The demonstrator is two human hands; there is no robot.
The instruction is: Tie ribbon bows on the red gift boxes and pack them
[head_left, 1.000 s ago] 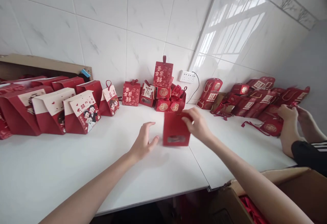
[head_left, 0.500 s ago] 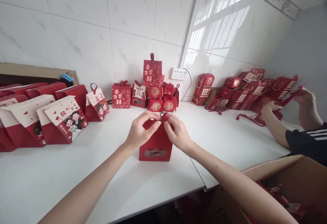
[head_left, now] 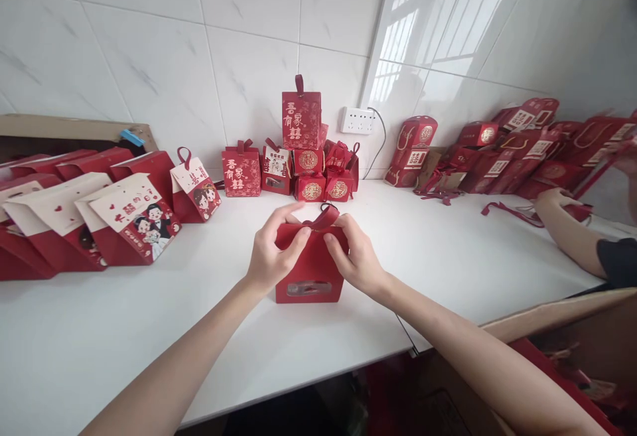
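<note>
A red gift box (head_left: 314, 265) with a small clear window low on its face stands upright on the white table, in front of me. Its top edge is pinched from the left by my left hand (head_left: 277, 245), thumb on the near face and fingers behind. In the same way my right hand (head_left: 359, 253) grips the top at the right. Between the hands a dark red ribbon handle (head_left: 322, 217) loops up from the top, with a thin black cord loop (head_left: 328, 207) by it. The box's far side is hidden.
Red and white boxes with a cartoon couple (head_left: 130, 220) stand at the left. Small red boxes (head_left: 312, 187) are stacked by the wall, near a power strip (head_left: 357, 120). Another person's hand (head_left: 557, 200) is among red boxes at the right. An open carton (head_left: 562, 310) stands below the table's edge.
My hands have moved apart from the ribbon handle to the box's top corners. The handle now stands free between them. The view has shifted slightly, and the other person's arm appears farther right.
</note>
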